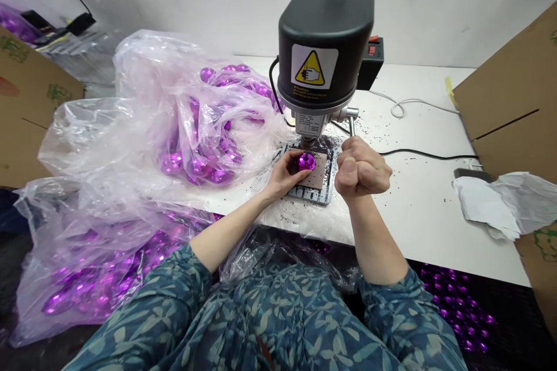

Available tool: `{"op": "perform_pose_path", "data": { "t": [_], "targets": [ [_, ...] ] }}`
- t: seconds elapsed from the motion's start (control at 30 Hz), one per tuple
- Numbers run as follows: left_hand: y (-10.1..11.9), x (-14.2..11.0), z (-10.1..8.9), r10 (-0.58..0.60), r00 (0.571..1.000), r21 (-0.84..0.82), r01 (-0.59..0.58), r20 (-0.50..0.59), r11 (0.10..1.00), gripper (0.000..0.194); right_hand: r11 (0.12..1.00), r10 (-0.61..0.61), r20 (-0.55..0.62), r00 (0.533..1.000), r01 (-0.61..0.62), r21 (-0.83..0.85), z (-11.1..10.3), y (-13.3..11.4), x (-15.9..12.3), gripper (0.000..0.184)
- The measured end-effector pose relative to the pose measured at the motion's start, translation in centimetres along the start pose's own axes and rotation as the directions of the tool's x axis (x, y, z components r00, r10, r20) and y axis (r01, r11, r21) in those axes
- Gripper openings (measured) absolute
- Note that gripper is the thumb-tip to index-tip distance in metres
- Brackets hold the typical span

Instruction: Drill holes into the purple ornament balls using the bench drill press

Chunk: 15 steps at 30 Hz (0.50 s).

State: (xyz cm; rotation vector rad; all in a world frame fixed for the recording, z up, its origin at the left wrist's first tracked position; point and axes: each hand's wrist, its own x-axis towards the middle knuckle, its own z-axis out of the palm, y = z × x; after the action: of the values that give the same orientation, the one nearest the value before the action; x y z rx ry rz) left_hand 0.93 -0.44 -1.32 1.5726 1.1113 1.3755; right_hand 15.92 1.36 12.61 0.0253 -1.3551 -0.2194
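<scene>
Under the chuck of a black bench drill press [324, 29], a shiny purple faceted piece [307, 162] rests on a tan square board [319, 177] on the metal base. My left hand [285, 175] pinches this piece from the left between thumb and fingers. To the right of the drill head, my right hand [363, 167] is closed in a fist around the feed lever [352, 125], whose upper end shows above the fist. The tip of the drill is hard to make out.
Clear plastic bags [143, 122] of purple pieces cover the table's left side and hang over its front. Cardboard boxes [513, 87] stand at both sides. Crumpled white paper [485, 206] lies at right, cables behind. Dark shavings dot the white table [418, 203]. More purple pieces [456, 307] sit below right.
</scene>
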Motion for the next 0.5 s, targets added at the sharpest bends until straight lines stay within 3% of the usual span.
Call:
{"op": "perform_pose_path", "data": {
  "t": [0.1,0.13,0.2,0.27,0.33,0.4,0.5],
  "targets": [
    [0.1,0.2,0.1,-0.012,1.000,0.002,0.012,-0.011,1.000,0.058,0.983,0.168,-0.039,0.985,-0.170,-0.065,0.6,-0.2,1.9,0.048],
    [0.3,0.2,0.1,-0.014,1.000,0.020,0.015,-0.026,1.000,0.056,0.954,0.275,-0.064,0.959,-0.281,-0.105,0.9,-0.1,2.8,0.049],
    [0.6,-0.3,0.0,0.003,0.996,0.108,0.007,-0.092,0.994,0.051,0.912,0.381,-0.090,0.920,-0.390,-0.128,1.4,0.2,4.8,0.050],
    [1.1,-2.0,0.0,0.093,0.983,0.236,-0.054,-0.157,0.970,0.046,0.855,0.489,-0.086,0.868,-0.497,-0.149,2.0,0.7,6.3,0.054],
    [1.6,-5.0,0.0,0.274,0.954,0.321,-0.222,-0.125,0.921,0.042,0.814,0.546,-0.084,0.833,-0.552,-0.180,2.4,1.0,7.1,0.057],
    [2.1,-9.0,0.1,0.469,0.880,0.308,-0.468,0.075,0.828,0.040,0.799,0.559,-0.111,0.822,-0.570,-0.192,2.8,1.0,7.3,0.060],
    [2.7,-14.6,0.5,0.591,0.680,0.169,-0.705,0.434,0.688,0.031,0.801,0.554,-0.152,0.818,-0.574,-0.171,3.2,0.8,7.2,0.064]
  ]
}}
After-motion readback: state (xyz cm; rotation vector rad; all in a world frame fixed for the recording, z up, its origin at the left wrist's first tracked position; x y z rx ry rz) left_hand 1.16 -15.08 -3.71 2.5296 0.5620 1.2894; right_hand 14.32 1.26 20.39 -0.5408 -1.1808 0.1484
